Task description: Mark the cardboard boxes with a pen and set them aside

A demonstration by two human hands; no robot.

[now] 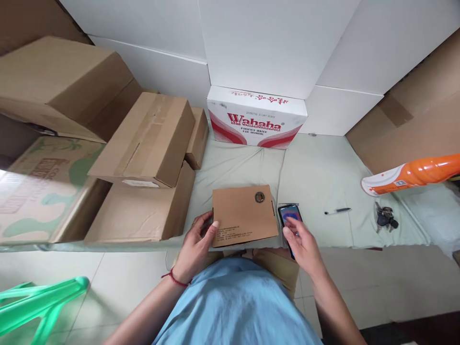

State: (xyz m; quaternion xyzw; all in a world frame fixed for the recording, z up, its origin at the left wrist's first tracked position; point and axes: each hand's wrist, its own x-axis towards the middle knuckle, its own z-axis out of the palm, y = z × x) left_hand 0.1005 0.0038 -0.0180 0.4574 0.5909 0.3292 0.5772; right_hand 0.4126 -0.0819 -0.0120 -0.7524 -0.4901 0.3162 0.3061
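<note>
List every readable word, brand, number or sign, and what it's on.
"Wahaha®": white carton.
"PURIFIED WATER FOR DRINKING": same carton.
"娃哈哈": its top, upside down.
Stamped digits above brand: too small.
Small box: printed lines and emblem, too small.
Green-patterned box, lettering: too blurred.
Bottle: QR code, too small.
Taped box, white label: unreadable.
Phone screen: nothing legible.

Bright, soft light — warped edges
</note>
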